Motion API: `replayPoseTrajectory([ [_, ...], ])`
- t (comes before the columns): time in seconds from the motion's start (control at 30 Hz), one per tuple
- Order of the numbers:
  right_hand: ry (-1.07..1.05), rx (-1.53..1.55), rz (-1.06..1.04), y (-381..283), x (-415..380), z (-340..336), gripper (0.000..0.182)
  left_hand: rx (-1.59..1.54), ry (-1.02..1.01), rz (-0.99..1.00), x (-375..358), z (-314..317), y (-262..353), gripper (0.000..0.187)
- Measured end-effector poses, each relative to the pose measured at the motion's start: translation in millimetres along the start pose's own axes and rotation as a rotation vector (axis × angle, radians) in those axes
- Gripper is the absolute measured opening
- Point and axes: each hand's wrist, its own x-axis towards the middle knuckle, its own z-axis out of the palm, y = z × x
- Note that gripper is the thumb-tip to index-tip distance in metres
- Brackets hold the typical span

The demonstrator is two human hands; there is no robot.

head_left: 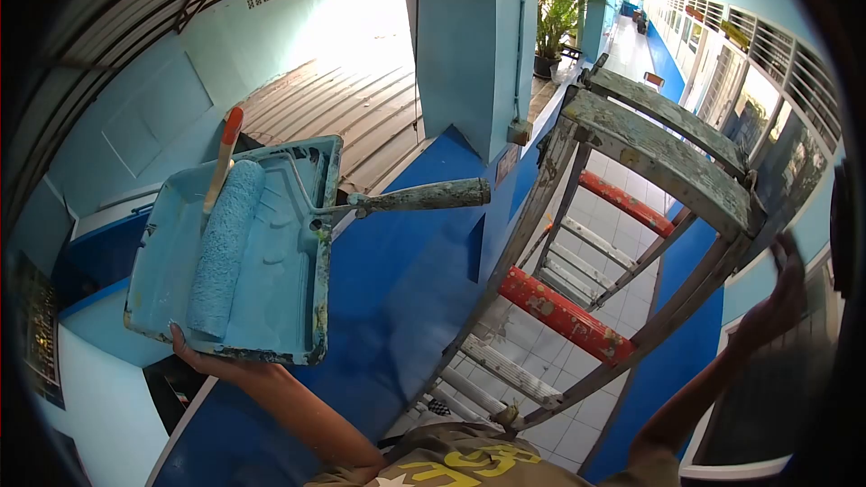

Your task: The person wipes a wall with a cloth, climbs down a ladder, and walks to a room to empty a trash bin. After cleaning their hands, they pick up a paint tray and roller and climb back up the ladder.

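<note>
A paint tray [287,298] coated in light blue paint rests on my left hand [194,356], whose thumb shows at its near edge while the other fingers are hidden beneath. Lying in the tray is a paint roller [225,248] with a fluffy blue sleeve; its paint-crusted handle [424,197] sticks out over the right rim. A brush with a wooden, orange-tipped handle [223,158] leans beside the roller. My right hand [787,284] is raised by the right side of the paint-splattered stepladder [663,149], fingers stretched upward, slightly blurred, with nothing visible in them.
The ladder has red crosspieces [564,314] and metal steps, standing on a white tiled floor [577,419]. A light blue pillar [465,45] rises ahead above a dark blue low wall [397,298]. Louvred windows [767,45] line the corridor at right; a potted plant [555,22] stands behind the pillar.
</note>
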Motion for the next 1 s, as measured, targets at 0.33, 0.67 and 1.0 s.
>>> replayPoseTrajectory([
  [0.33, -0.937, 0.151, -0.106, -37.7, 97.7, 77.9, 0.054, 0.124, 0.046, -0.027, -17.0, 14.9, 14.5, 0.08],
  [0.67, -0.893, 0.083, -0.103, -41.1, 102.3, 79.4, 0.047, 0.219, 0.058, -0.093, -18.5, 8.8, 23.1, 0.08],
  [1.0, -0.913, 0.046, -0.061, -69.2, 102.9, 66.0, 0.043, 0.497, -0.31, 0.346, 7.3, -49.1, -14.1, 0.069],
])
